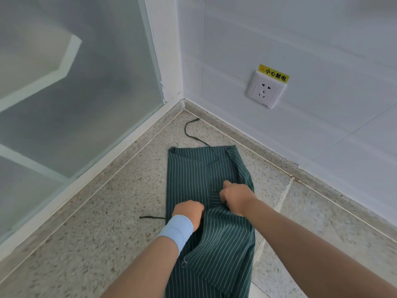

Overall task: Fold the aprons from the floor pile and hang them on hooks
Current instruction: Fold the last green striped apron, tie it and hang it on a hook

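Observation:
A dark green apron (191,177) with thin white stripes lies lengthwise on the speckled floor, folded into a long narrow strip. My left hand (189,210), with a light blue wristband, is closed on the cloth near the strip's middle. My right hand (235,196) is closed on a fold of the same apron just to the right and a little farther away. The near half of the apron is lifted and bunched under my hands. One dark tie string (189,131) trails toward the corner; another (151,217) sticks out to the left.
The apron lies in a room corner. A frosted glass partition (75,93) with a white frame stands on the left. A white tiled wall on the right carries a power socket (265,91) with a yellow warning label. No hooks are in view.

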### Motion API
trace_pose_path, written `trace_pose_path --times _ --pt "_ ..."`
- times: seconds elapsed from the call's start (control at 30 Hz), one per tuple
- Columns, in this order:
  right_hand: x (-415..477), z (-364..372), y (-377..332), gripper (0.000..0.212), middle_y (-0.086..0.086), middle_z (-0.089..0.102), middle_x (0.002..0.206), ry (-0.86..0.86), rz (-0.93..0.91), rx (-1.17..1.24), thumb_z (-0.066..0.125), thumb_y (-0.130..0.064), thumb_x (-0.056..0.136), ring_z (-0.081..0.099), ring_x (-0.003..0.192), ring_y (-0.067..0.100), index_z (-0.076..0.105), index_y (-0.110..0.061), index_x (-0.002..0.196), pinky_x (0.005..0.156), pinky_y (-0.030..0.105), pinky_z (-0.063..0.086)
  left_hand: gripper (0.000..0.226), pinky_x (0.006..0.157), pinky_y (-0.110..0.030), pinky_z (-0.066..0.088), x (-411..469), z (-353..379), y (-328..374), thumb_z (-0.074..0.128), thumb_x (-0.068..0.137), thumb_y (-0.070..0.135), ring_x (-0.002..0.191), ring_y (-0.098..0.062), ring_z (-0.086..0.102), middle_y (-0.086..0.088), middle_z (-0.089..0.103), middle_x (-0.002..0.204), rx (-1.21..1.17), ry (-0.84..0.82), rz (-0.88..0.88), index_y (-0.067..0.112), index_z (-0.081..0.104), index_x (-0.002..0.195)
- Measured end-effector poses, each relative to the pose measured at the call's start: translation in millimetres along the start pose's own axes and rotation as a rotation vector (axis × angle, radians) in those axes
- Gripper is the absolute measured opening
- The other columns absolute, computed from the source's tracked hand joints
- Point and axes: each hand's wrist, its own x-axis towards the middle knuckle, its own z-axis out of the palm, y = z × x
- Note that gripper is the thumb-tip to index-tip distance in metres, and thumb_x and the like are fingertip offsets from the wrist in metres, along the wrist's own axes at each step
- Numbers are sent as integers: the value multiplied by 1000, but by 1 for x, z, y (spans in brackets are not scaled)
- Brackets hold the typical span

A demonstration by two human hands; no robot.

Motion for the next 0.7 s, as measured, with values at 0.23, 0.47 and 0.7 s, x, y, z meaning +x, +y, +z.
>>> trace_pose_path --times 0.23,0.47,0.7 --pt "-6 1 7 55 -1 52 126 279 -28 8 55 -28 80 45 117 23 52 -28 136 107 40 33 15 66 -43 57 -2 -49 -26 34 104 23 68 -21 62 -10 66 87 -782 311 -242 19 49 103" --pt "12 -39 4 63 6 40 149 368 155 243 50 -21 89 36 137 27 36 -23 150 117 47 29 27 82 -41 52 0 -111 -93 39 97 17 98 -33 60 -11 64 107 -548 539 -735 14 58 117" --pt "25 -21 13 60 8 24 159 195 280 517 47 -17 97 27 144 28 29 -22 154 117 45 31 26 68 -32 51 27 -76 -38 41 95 10 77 -22 63 -2 67 93 -406 295 -262 22 64 93"
